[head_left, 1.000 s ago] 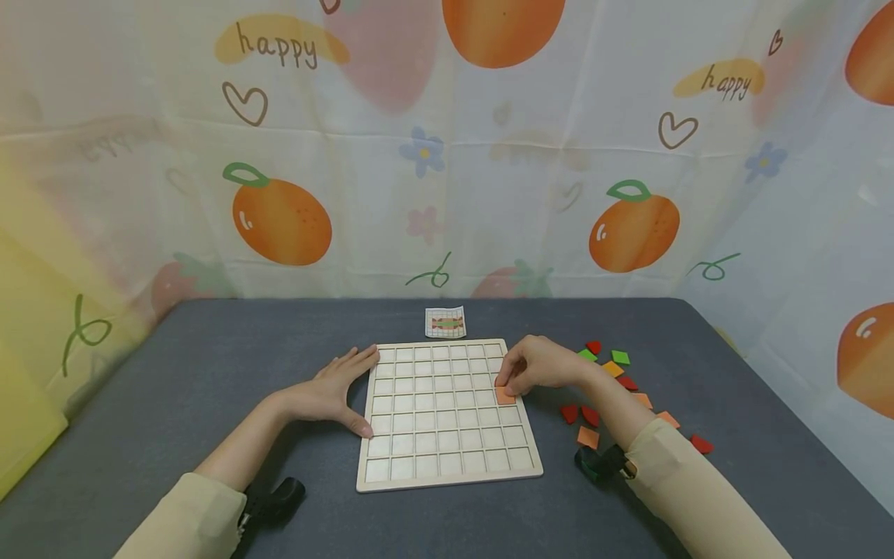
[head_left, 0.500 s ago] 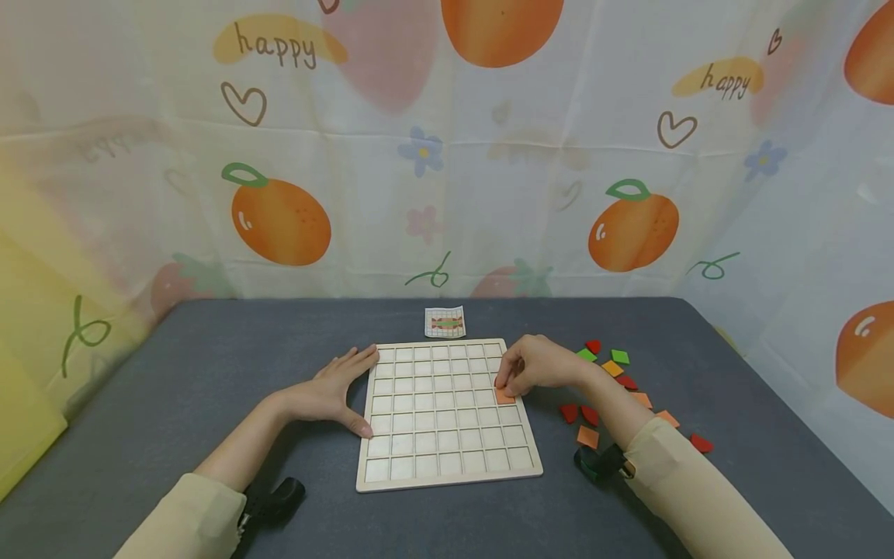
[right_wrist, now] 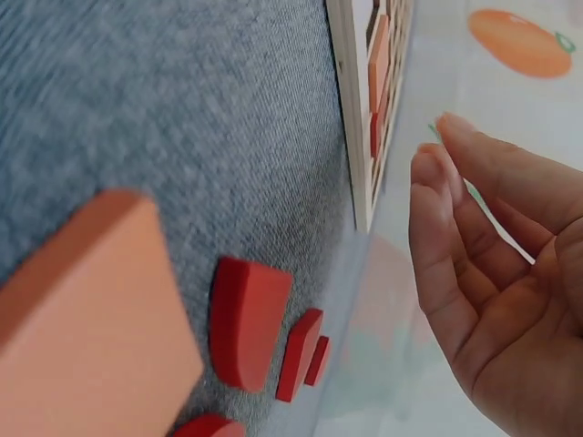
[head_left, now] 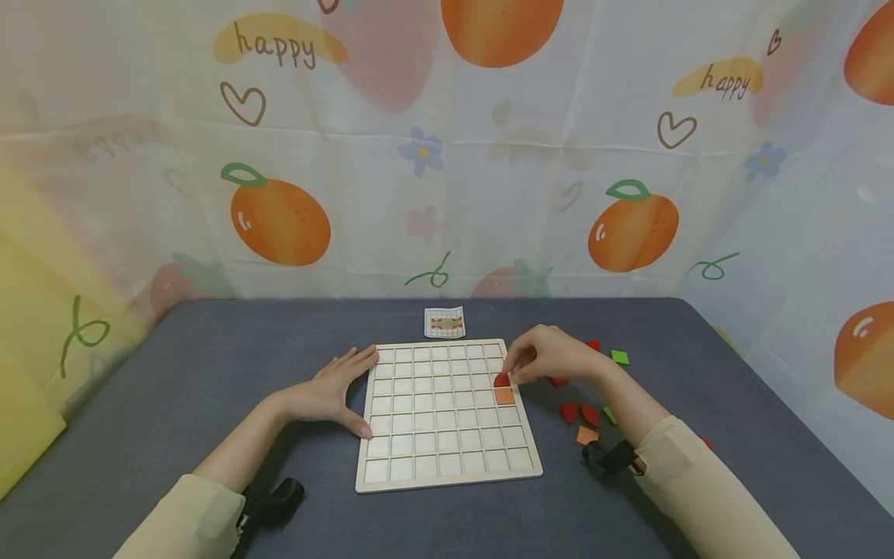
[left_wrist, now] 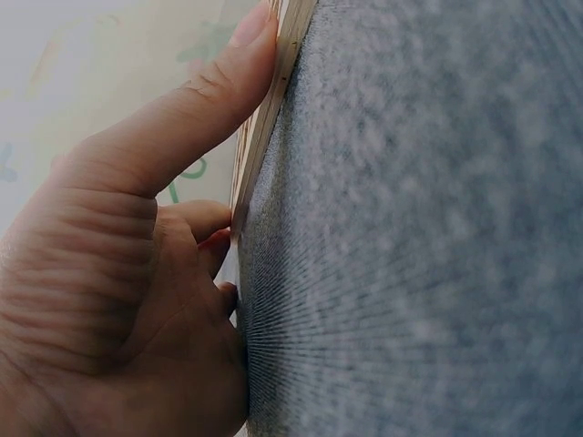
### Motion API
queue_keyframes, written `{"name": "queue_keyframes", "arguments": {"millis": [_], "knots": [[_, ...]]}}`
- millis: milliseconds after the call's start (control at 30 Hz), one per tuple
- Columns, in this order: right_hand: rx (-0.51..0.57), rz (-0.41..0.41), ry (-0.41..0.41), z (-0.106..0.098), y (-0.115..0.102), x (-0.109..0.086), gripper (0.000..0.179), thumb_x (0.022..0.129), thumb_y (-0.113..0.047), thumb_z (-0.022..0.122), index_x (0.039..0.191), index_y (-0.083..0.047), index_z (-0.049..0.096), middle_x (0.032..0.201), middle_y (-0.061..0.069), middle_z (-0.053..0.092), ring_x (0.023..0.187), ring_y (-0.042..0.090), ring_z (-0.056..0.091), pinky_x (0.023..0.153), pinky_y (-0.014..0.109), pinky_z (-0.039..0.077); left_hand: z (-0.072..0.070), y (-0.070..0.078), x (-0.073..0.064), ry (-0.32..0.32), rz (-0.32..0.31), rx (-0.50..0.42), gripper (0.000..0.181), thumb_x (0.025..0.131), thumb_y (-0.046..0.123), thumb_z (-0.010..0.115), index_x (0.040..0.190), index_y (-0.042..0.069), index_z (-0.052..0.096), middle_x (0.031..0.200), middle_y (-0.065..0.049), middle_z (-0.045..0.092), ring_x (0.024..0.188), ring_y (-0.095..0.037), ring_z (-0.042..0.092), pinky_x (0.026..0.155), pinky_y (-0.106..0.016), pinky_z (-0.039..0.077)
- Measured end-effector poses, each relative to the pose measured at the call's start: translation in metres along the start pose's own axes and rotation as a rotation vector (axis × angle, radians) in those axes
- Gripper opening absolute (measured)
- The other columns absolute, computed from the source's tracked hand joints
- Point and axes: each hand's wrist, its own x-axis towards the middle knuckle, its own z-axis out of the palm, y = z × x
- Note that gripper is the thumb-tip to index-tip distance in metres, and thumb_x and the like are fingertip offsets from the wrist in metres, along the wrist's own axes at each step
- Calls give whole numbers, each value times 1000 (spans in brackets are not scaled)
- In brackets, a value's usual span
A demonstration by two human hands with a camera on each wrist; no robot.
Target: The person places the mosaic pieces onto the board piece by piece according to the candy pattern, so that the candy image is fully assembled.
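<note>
The light wooden grid board lies on the dark table. My left hand rests along its left side, fingers spread and the thumb on the frame; in the left wrist view the thumb lies against the board's edge. An orange square tile sits in a cell of the right-hand column, with a red rounded tile in the cell above. Just over the red tile is my right hand, fingers loosely bent. In the right wrist view nothing shows between its fingertips.
Right of the board lie scattered tiles, among them red tiles, an orange square and a green tile. My right forearm covers part of this group. Behind the board lies a small card printed with a coloured grid pattern.
My right hand has drawn back slightly up and to the right from the orange tile, and the red tile above it now shows. The left hand keeps its place.
</note>
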Motion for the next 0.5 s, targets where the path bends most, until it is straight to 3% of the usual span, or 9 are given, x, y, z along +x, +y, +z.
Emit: {"name": "queue_keyframes", "arguments": {"millis": [200,500], "knots": [[-38,-13,14,-5,4,-5,17,87,-13,74,103,-9,75,95,4,77,84,12,71,76,28,58,0,1,0,1,3,-9,124,68,47,87,158,1,15,168,-19,4,153,-49,-4,118,-72,-1],[-20,73,42,-16,14,-19,21,87,-12,74,107,-7,74,105,11,75,88,13,71,79,32,59,0,0,-1,-3,1,-6,123,69,47,87,158,2,15,168,-19,4,153,-49,-4,118,-72,-1]]}}
